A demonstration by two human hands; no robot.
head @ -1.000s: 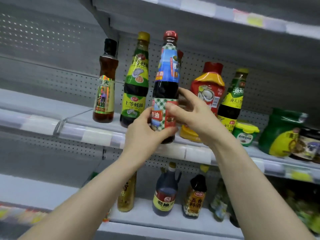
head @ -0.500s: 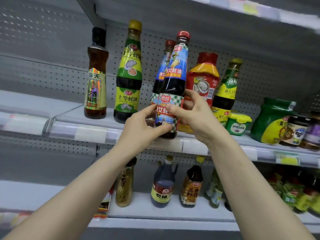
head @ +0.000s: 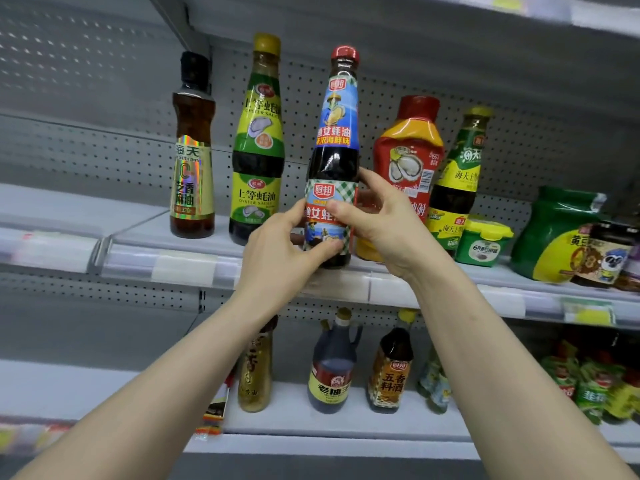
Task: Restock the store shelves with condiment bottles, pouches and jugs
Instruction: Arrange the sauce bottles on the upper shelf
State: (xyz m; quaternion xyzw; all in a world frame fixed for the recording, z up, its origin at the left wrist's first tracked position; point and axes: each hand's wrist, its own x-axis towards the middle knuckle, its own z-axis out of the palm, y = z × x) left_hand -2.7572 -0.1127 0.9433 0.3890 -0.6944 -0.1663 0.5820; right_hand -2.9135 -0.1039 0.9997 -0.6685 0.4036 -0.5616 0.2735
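A dark oyster sauce bottle (head: 335, 140) with a red cap and a blue and green-checked label stands upright on the middle shelf (head: 180, 263). Both hands hold its lower half. My left hand (head: 282, 251) grips it from the left, thumb across the bottom of the label. My right hand (head: 382, 220) pinches it from the right, thumb on the label front and fingers behind. The bottle's base is at the shelf's front edge; whether it rests on the shelf I cannot tell. A second bottle of the same kind seen earlier is hidden behind it.
On the same shelf stand a sesame oil bottle (head: 192, 150), a green-label oyster sauce bottle (head: 258, 143), a red squeeze bottle (head: 408, 157), another green bottle (head: 459, 174), a green tub (head: 483, 242), a green pouch (head: 554, 233) and a jar (head: 606, 254). Bottles and pouches fill the lower shelf (head: 346, 427).
The bottle has been turned so its label faces front and set upright from a right lean. It now covers the matching bottle behind it. Both hands kept their hold.
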